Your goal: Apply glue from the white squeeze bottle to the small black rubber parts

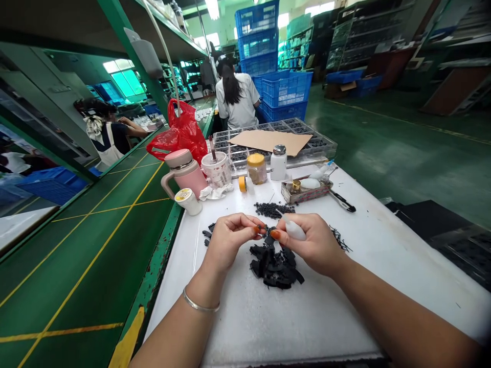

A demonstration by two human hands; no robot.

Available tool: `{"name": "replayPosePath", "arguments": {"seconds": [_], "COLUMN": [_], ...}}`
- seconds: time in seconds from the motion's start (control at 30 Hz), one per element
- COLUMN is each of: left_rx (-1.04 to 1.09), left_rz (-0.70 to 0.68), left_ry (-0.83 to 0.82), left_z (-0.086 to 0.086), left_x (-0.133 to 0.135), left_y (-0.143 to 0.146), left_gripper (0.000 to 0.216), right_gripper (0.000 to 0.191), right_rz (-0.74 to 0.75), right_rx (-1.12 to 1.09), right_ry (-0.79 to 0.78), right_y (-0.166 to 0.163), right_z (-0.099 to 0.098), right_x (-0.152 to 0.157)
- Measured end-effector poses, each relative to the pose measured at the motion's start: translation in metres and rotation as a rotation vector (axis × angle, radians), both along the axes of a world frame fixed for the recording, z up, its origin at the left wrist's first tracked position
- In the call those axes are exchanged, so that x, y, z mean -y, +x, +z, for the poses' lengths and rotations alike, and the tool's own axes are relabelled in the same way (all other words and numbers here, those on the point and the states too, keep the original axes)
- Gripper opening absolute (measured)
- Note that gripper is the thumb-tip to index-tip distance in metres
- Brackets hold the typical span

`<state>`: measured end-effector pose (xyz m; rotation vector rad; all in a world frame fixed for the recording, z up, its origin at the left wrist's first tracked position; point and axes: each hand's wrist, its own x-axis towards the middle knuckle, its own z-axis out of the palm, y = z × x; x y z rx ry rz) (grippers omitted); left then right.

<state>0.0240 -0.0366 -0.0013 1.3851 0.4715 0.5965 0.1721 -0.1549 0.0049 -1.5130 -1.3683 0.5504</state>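
Note:
My left hand (230, 236) is closed in a pinch on a small black part (264, 229), too small to make out in detail. Close beside it, my right hand (312, 240) is wrapped round a small white squeeze bottle (295, 230) with a thin tip pointing up and left. The right thumb and fingertips also meet a dark piece by the left fingers; whether they grip it I cannot tell. Below both hands lies a heap of black curved pieces (276, 268). Beyond them is a pile of tiny black rings (273, 209). Thin black sticks (340, 239) are scattered right of my right hand.
Along the white table's back stand a pink mug (187, 176), a white tub (217, 171), a yellow-lidded jar (257, 168) and a white bottle (279, 163). A cutter (343, 201) lies beside a small box (307, 193). Left runs a green conveyor belt (88, 245). Two people sit farther off.

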Motion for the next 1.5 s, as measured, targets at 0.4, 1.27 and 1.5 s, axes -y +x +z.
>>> {"name": "replayPosePath", "arguments": {"seconds": [0.4, 1.27, 1.5], "left_rx": [-0.069, -0.102, -0.188], "left_rz": [0.064, 0.005, -0.133], "left_ry": [0.201, 0.525, 0.805], "left_z": [0.007, 0.002, 0.011], "left_x": [0.008, 0.017, 0.01], "left_y": [0.001, 0.001, -0.006], "left_gripper": [0.006, 0.007, 0.016], "right_gripper": [0.029, 0.021, 0.024], "right_rz": [0.022, 0.279, 0.322], "right_rx": [-0.02, -0.791, -0.731], "right_ry": [0.002, -0.086, -0.112], "right_y": [-0.002, -0.003, 0.0], "right_z": [0.0, -0.013, -0.012], "right_x": [0.0, -0.01, -0.01]}}
